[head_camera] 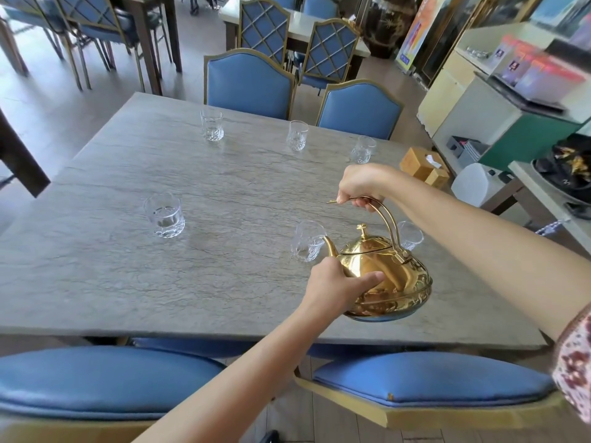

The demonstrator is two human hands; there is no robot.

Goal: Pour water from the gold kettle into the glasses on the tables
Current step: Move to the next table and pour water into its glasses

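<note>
Grey stone-patterned table (128,251), six clear glasses on it: three along the far edge, one mid-left (164,215), two near the kettle. Blue padded chairs (248,83) on the far and near sides; wooden box (423,166) at the table's right edge. Gold kettle (387,279) held above the near right part of the table, tipped left, spout at the rim of the nearest glass (307,240); another glass (410,235) stands partly hidden behind its handle. Right hand (363,187), arm reaching from the right, fingers curled tight round the arched handle. Left hand (339,284), arm extended from below, cupped against the kettle's side, thumb laid across the body.
</note>
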